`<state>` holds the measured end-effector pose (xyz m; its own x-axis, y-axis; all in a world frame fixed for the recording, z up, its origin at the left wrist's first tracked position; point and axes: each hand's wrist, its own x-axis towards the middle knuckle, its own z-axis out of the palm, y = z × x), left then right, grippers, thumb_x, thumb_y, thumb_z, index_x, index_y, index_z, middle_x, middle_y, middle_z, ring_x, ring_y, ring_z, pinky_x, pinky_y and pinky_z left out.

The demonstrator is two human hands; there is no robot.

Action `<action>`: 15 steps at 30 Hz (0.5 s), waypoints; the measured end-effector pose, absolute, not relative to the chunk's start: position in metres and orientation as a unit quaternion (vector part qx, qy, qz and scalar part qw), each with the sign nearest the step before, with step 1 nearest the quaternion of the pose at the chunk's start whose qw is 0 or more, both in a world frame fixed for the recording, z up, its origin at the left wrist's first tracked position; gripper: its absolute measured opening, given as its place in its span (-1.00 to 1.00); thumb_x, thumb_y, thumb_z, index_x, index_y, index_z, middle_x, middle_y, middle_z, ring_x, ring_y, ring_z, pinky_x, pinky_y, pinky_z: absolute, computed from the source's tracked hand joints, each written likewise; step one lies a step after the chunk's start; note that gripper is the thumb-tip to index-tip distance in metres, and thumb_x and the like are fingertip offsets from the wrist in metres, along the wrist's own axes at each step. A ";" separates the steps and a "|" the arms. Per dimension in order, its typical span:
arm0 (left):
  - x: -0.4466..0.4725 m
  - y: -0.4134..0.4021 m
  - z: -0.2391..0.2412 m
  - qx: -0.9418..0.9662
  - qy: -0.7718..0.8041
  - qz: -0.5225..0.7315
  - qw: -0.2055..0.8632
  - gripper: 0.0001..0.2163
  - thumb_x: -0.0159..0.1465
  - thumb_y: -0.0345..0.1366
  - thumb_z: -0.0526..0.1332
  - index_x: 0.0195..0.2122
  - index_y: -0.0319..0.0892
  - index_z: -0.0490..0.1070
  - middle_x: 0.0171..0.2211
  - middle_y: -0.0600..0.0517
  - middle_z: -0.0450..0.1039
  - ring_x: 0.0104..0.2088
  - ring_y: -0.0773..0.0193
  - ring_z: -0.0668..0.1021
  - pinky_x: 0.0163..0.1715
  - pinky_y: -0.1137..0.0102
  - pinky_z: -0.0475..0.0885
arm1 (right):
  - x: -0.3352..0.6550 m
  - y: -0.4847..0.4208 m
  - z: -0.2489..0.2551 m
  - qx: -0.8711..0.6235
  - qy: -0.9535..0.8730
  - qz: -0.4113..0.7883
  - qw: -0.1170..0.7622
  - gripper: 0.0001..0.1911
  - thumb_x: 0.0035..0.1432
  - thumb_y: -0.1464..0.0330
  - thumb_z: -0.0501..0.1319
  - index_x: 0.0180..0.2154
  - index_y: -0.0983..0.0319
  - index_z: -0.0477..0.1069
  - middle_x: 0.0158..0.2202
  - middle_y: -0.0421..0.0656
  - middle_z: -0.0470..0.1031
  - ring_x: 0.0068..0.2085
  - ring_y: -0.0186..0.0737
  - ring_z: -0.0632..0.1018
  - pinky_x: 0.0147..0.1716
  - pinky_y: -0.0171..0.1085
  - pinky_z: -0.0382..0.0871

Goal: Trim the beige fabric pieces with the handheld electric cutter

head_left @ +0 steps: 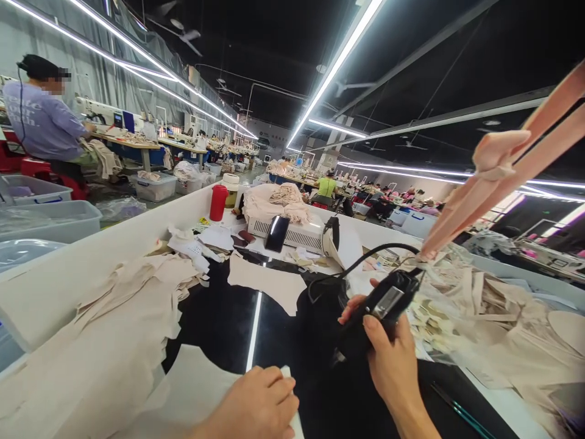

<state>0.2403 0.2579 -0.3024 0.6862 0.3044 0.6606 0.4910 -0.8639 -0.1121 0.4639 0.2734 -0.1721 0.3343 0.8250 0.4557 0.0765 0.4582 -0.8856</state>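
Black tool point(388, 303) clasped in right fingers point(376, 335); left fingers point(286, 390) curled, hold unclear.
Fabric layers point(119, 323) left of tool, seemingly pending; finished share unclear.

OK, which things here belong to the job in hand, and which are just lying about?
Likely the job:
black handheld tool
nearest pale piece
pale stack at left

Apparently just lying about:
phone
red container

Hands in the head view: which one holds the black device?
The right hand, its fingers wrapped around the black device; the left hand lies over pale fabric.
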 end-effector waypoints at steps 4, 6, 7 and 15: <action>0.242 0.257 -0.304 -0.907 -0.213 -0.339 0.130 -0.77 0.40 -0.12 0.38 -0.19 -0.19 0.49 -0.11 0.07 0.62 -0.23 0.25 0.57 -0.47 0.33 0.29 | 0.436 0.280 -0.182 -0.398 -0.518 0.279 0.704 -0.38 0.19 0.22 0.49 0.20 0.00 0.31 -0.25 -0.26 0.55 -0.36 -0.21 0.57 -0.31 -0.16 0.55; 0.242 0.256 -0.304 -0.899 -0.210 -0.363 0.126 -0.78 0.45 -0.13 0.33 -0.15 -0.20 0.51 -0.09 0.05 0.63 -0.21 0.24 0.57 -0.45 0.34 0.31 | 0.421 0.282 -0.185 -0.381 -0.500 0.285 0.724 -0.45 0.24 0.24 0.46 0.16 0.00 0.30 -0.27 -0.28 0.51 -0.39 -0.24 0.54 -0.36 -0.18 0.52; 0.242 0.255 -0.304 -0.894 -0.210 -0.376 0.124 -0.79 0.49 -0.14 0.29 -0.13 -0.20 0.52 -0.09 0.05 0.63 -0.20 0.24 0.58 -0.43 0.34 0.33 | 0.414 0.282 -0.186 -0.374 -0.494 0.289 0.730 -0.48 0.26 0.24 0.45 0.15 0.00 0.29 -0.29 -0.29 0.50 -0.41 -0.26 0.53 -0.38 -0.19 0.51; 0.245 0.253 -0.301 -0.861 -0.226 -0.433 0.144 -0.83 0.53 -0.39 0.17 -0.19 -0.17 0.54 -0.12 0.09 0.67 -0.20 0.28 0.62 -0.40 0.39 0.41 | 0.395 0.287 -0.192 -0.328 -0.489 0.324 0.741 -0.55 0.27 0.25 0.42 0.09 0.03 0.30 -0.35 -0.30 0.47 -0.44 -0.28 0.50 -0.46 -0.24 0.49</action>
